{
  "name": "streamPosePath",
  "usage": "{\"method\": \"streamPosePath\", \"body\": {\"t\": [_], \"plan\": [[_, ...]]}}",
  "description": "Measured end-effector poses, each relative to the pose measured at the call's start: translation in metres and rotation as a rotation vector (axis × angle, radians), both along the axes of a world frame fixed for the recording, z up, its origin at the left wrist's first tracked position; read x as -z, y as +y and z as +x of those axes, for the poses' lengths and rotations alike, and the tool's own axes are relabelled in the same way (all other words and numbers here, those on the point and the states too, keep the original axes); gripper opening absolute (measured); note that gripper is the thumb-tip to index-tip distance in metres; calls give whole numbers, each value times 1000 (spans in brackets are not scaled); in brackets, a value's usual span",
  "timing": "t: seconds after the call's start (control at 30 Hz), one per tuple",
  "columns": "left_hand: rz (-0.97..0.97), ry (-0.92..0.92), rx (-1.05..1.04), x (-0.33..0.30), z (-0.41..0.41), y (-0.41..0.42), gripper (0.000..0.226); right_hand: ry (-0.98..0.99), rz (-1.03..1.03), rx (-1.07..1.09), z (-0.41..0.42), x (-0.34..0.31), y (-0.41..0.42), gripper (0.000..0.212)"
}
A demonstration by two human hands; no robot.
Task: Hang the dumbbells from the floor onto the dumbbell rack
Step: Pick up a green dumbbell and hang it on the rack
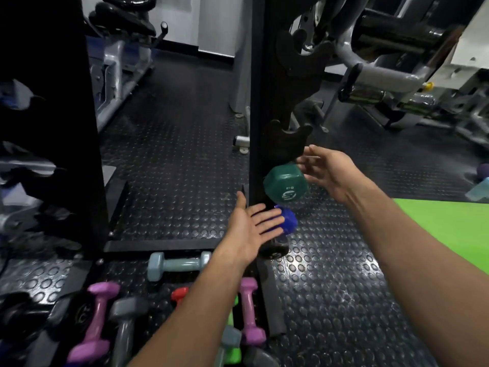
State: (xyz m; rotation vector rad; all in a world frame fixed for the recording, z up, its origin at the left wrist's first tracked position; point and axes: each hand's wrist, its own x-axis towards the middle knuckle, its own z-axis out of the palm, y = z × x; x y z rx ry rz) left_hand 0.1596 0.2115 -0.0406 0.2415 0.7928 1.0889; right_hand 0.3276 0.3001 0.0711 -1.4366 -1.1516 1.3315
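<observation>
Left hand point(251, 229) flat open, palm up, fingers spread, holding nothing; fingertips overlap the blue dumbbell point(287, 221) low on the rack post point(260, 102), contact unclear. Right hand point(330, 172) open too, fingers loosely extended, empty, just right of the green dumbbell point(285, 185) hung on the post above the blue one. Empty black cradle point(289, 135) directly above green. Near-left on the studded floor point(172, 160): pale blue dumbbell point(178, 264), two purple, grey, red, lime ones. Green mat point(449, 229) at right.
</observation>
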Motion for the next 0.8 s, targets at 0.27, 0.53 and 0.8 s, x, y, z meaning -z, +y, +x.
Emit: {"method": "streamPosePath", "body": {"t": [0.27, 0.53, 0.8], "plan": [[7, 482, 0, 40, -27, -13, 62, -14, -121, 200, 30, 85, -63, 28], [-53, 1033, 273, 106, -52, -42, 29, -344, -442, -77, 25, 219, -158, 17], [72, 1123, 640, 141, -68, -71, 33, -718, -533, -450, 26, 291, -233, 28]]}}
